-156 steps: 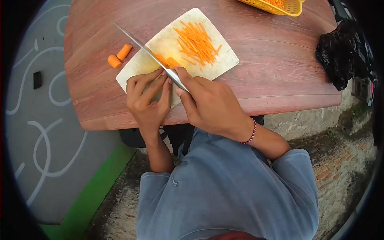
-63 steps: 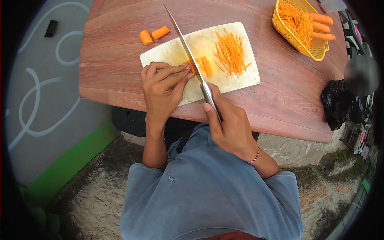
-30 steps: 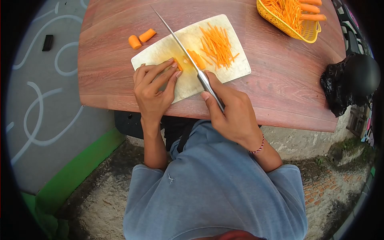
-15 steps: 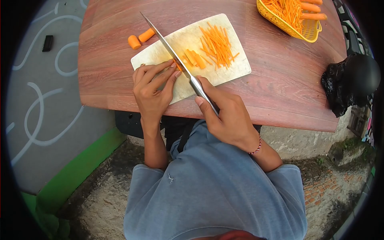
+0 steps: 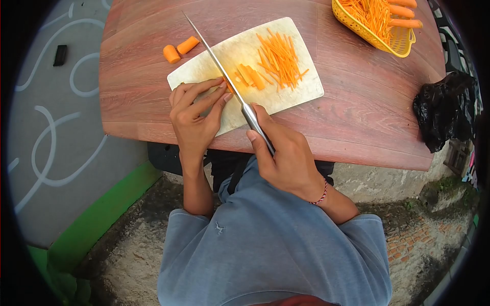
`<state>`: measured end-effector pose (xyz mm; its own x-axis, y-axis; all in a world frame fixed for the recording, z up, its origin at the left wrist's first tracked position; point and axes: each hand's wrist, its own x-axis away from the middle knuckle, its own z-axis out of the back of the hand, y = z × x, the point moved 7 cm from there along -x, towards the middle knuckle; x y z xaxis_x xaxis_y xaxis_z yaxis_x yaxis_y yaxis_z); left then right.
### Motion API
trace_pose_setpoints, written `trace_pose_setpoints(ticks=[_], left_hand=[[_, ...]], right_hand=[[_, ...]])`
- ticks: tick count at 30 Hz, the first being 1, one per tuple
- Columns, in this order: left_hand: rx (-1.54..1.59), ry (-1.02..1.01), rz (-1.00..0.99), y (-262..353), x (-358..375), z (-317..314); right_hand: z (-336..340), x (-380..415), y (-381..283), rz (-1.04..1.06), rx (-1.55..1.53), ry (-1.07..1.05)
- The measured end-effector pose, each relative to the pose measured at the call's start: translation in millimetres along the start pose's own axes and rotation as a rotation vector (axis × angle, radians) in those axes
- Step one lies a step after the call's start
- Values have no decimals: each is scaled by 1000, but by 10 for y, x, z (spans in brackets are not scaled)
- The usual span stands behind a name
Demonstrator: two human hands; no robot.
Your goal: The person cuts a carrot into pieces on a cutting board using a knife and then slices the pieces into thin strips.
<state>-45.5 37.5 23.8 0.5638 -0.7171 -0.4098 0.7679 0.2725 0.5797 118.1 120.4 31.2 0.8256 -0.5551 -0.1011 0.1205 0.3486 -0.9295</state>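
My right hand [image 5: 288,158] grips the dark handle of a long kitchen knife [image 5: 223,70], whose blade points up and to the left across the white cutting board [image 5: 301,46]. With bent fingertips, my left hand [image 5: 199,115] pins a piece of carrot [image 5: 228,84] against the board, right beside the blade; the fingers hide most of it. Just right of the blade lie several carrot slices [image 5: 250,76]. Farther right is a loose pile of thin carrot sticks [image 5: 282,58]. Two short carrot chunks [image 5: 179,49] rest on the table past the board's upper left edge.
A yellow plastic basket [image 5: 375,42] of shredded carrot and whole carrots [image 5: 406,23] stands at the table's back right. A crumpled black plastic bag [image 5: 443,109] hangs at the right edge of the reddish wooden table [image 5: 367,120]. A small black object [image 5: 60,55] is on the grey painted surface at left.
The knife and my right hand have shifted slightly down and to the left. My left hand stays nearly in place on the carrot piece.
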Motion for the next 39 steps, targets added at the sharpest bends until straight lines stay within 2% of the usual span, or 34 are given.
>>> trace_pose_setpoints(ticks=[8, 17, 23, 27, 29, 35, 39], left_hand=[[73, -22, 98, -44, -6, -9], [81, -98, 118, -22, -44, 4], [98, -71, 123, -81, -15, -10], [94, -69, 123, -78, -14, -10], [98, -67, 123, -76, -19, -11], [79, -68, 84, -33, -15, 7], [45, -25, 31, 10, -5, 12]], right_hand=[[-13, 12, 0, -12, 21, 15], [-26, 13, -2, 2, 37, 23], [-64, -32, 24, 10, 5, 39], [-57, -63, -43, -12, 29, 25], [-69, -110, -44, -102, 84, -56], [-119, -300, -48, -74, 160, -68], [46, -50, -32, -93, 129, -94]])
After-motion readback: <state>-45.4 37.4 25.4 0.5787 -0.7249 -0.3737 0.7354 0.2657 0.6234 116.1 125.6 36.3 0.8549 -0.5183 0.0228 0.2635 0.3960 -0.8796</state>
